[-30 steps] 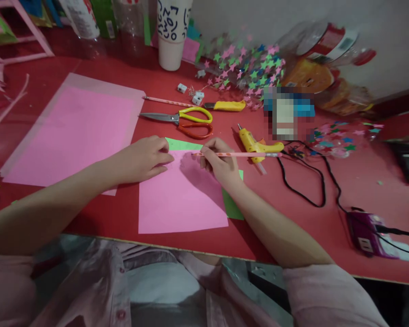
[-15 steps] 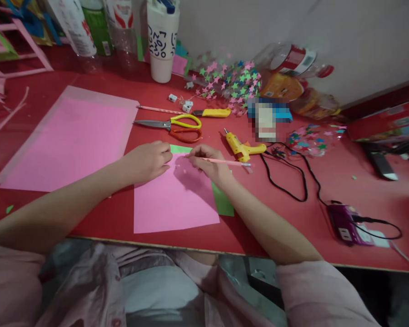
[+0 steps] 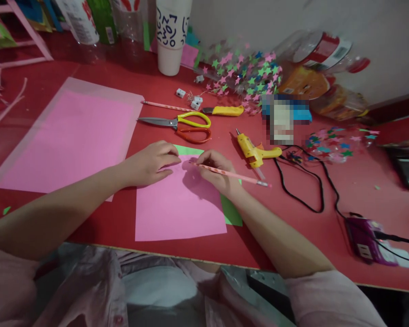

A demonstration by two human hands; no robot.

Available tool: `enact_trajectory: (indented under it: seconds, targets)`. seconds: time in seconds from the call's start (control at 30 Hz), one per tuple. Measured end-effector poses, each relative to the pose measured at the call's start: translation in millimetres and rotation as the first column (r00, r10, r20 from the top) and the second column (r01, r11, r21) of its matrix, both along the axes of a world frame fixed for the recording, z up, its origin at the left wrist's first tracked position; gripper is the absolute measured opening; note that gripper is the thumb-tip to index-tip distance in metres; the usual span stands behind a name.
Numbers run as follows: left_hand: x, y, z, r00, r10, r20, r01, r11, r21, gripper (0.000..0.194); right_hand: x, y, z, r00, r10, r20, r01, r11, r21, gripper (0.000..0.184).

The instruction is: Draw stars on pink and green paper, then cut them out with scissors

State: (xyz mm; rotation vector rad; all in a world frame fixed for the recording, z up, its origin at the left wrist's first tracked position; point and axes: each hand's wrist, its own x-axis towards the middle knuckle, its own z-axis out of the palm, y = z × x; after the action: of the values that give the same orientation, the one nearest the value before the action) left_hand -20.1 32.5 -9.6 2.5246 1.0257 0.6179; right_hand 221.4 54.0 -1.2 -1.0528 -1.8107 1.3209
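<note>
A pink sheet of paper (image 3: 177, 213) lies on top of a green sheet (image 3: 232, 213) near the table's front edge. My left hand (image 3: 155, 163) rests flat on the pink sheet's upper left, its fingers stretched out and holding nothing. In my right hand (image 3: 218, 170) is a pink patterned pencil (image 3: 238, 176), gripped in a writing hold with its tip at the sheet's upper part. The eraser end points to the right. Some fingers of the right hand are hidden behind its back.
Larger pink sheets (image 3: 71, 136) lie left. Beyond my hands are scissors (image 3: 177, 123), another pencil (image 3: 167, 106), a yellow cutter (image 3: 225, 111) and a yellow glue gun (image 3: 254, 150). Its black cable (image 3: 300, 206) runs right to a purple power box (image 3: 368, 238). Bottles and a white cup (image 3: 170, 54) stand behind.
The view has shifted, so the table items sit differently in the picture. The pencil in my right hand slants more, its eraser end lower. My left hand stays on the sheet.
</note>
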Motion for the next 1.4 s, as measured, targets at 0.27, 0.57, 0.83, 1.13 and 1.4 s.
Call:
enact_trajectory:
  seconds: [0.27, 0.57, 0.83, 1.13, 1.4]
  targets:
    - [-2.4, 0.4, -0.4, 1.000, 0.015, 0.008, -0.014, 0.997, -0.074, 0.029, 0.6, -0.2, 0.6, 0.996, 0.003, 0.086, -0.006, 0.999, 0.032, 0.010]
    - [0.6, -3.5, -1.3, 0.998, -0.013, -0.055, 0.015, 1.000, 0.025, 0.032, -1.3, -5.0, 4.2, 0.991, 0.043, 0.129, -0.060, 0.990, 0.126, 0.008]
    - [0.9, -2.1, -1.3, 0.998, 0.008, -0.066, -0.009, 1.000, -0.014, 0.029, -1.6, -3.2, -0.6, 0.988, 0.092, 0.123, -0.103, 0.991, 0.086, 0.009]
    - [0.8, -2.2, -1.7, 0.998, 0.014, -0.055, -0.015, 1.000, -0.022, 0.029, -1.9, -2.7, 0.3, 0.987, 0.113, 0.112, -0.122, 0.990, 0.078, 0.012]
    - [1.2, -1.8, -0.2, 0.999, 0.010, -0.053, -0.012, 0.999, -0.042, 0.030, -3.7, -3.8, 1.2, 0.987, 0.064, 0.147, -0.082, 0.989, 0.120, 0.013]
